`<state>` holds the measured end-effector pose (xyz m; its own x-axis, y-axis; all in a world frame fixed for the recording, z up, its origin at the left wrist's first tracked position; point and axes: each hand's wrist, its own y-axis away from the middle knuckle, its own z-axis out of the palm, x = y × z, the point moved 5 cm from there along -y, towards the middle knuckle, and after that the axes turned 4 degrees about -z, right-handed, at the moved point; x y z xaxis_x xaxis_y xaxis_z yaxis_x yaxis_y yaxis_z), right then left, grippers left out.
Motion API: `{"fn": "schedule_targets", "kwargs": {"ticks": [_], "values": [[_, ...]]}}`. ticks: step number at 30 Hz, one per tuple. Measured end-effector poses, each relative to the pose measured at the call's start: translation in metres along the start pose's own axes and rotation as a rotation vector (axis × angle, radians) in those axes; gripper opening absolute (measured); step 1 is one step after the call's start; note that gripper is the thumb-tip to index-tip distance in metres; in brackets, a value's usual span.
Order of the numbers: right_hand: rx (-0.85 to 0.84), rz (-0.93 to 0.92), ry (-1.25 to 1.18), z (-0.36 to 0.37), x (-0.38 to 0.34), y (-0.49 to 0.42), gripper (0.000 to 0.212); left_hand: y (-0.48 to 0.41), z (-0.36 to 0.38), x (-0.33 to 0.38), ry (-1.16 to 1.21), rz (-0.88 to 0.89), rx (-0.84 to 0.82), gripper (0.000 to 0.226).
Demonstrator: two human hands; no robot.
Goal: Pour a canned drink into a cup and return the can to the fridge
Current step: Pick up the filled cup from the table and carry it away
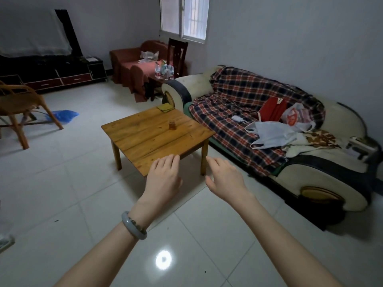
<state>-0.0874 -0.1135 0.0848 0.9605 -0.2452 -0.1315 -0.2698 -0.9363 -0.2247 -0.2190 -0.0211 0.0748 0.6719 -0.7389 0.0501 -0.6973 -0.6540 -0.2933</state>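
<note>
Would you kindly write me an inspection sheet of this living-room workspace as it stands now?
Surface: low wooden table, bare planks, on a tiled floor.
Job's things: small glass cup upright on the table, contents look amber; no can or fridge seen.
Clutter: yellow-green cloth at the table's far corner; plastic bags on the sofa; blue bag on the floor.
Grippers: left hand and right hand open, holding nothing, near the table's front edge.
Cables: nothing seen.
Surroundings: plaid-covered sofa beside the table, rattan chair left, window behind.
</note>
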Motion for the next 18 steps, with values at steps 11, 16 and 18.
{"fn": "schedule_targets", "kwargs": {"ticks": [11,16,18], "values": [[-0.033,0.038,-0.056,0.038,0.114,-0.144,0.057,-0.168,0.077,0.006,-0.013,-0.017,-0.056,0.065],[-0.055,-0.023,-0.059,0.064,0.168,-0.227,0.057,-0.252,0.115,0.005,-0.048,-0.083,-0.047,0.063],[-0.065,-0.055,-0.067,0.075,0.19,-0.262,0.056,-0.287,0.13,0.006,-0.047,-0.128,-0.039,0.062]]}}
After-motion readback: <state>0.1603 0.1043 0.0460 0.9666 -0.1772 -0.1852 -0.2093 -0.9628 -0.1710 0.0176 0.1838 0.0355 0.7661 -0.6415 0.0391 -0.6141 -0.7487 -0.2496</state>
